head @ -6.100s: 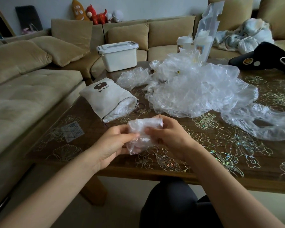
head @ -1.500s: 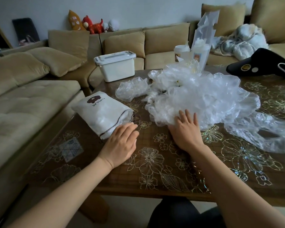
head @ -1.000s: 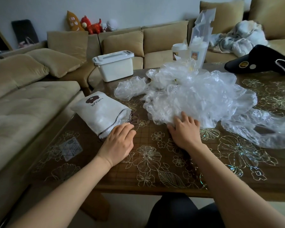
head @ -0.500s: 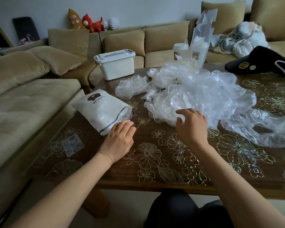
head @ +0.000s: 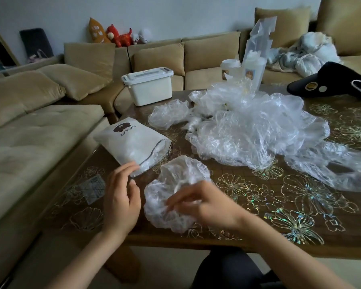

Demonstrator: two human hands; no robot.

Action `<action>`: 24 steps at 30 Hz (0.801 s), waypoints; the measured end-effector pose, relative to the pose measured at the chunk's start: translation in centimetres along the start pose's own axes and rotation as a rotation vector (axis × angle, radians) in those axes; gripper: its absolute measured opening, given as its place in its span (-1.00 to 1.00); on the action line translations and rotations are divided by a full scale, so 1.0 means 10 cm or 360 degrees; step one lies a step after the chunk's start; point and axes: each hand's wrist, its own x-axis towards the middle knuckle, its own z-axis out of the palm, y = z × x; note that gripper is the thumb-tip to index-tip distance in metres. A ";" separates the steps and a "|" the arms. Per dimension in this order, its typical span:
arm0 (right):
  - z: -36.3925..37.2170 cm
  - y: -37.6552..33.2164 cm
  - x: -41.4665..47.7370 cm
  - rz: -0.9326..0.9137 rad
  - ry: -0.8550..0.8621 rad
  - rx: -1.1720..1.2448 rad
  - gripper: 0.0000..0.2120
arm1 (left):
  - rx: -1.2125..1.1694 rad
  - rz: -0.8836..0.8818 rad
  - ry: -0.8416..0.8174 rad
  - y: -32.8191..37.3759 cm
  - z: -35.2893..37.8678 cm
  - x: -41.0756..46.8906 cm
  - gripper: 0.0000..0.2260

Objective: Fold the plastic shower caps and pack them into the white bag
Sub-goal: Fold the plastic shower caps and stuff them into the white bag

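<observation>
Right, one shower cap [head: 175, 180] lies crumpled on the table [head: 300, 205] near our edge. It sits just in front of the white bag [head: 131, 142] mouth and apart from the pile of caps [head: 254, 130]. Our right hand [head: 204, 203] is on the cap's near side but motion-blurred, so we can't tell if it pinches the film or just lies on it. Our left hand [head: 121, 197] is loose and holds nothing, fingertips just beside the bag's rim. We judge the cap near weightless, limp, slippery, springy and easy to tear. Best hold is probably the gathered hem at two opposite points, then flatten and fold.
</observation>
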 end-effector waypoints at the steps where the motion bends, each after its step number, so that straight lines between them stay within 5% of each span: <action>1: -0.07 0.03 0.00 0.0053 0.0205 0.0204 -0.80 | -0.0057 -0.0009 -0.0083 0.05 -0.04 0.02 -0.68; 3: -0.20 0.19 0.03 0.0131 0.0804 0.0187 -0.82 | -0.0146 -0.0002 -0.0338 0.20 -0.07 0.02 -0.67; 5: -0.27 0.37 0.09 0.0364 0.1073 -0.0326 -0.66 | -0.0040 -0.0064 -0.0562 0.34 -0.03 -0.03 -0.63; 7: -0.25 0.53 0.15 0.0647 0.0903 -0.0641 -0.45 | 0.0215 -0.0363 -0.0667 0.40 0.04 -0.06 -0.52; 10: -0.21 0.60 0.24 0.0595 0.0789 -0.0723 -0.75 | 0.0606 -0.0742 -0.0827 0.36 0.10 -0.02 -0.55; 13: -0.24 0.56 0.23 0.0359 0.0903 -0.0292 -0.92 | 0.0380 -0.0723 -0.0686 0.32 0.13 -0.04 -0.95; 18: -0.35 0.59 0.13 0.0332 0.0955 -0.0049 -0.93 | -0.0063 -0.0801 -0.0305 0.32 0.02 0.12 -0.89; 21: -0.36 0.62 0.13 0.0356 0.0978 0.0021 -0.93 | 0.0169 -0.0962 -0.0691 0.35 0.04 0.13 -0.65; 24: -0.35 0.63 0.14 0.0376 0.1025 0.0117 -0.92 | 0.0453 -0.0891 -0.1037 0.41 0.11 -0.01 -0.70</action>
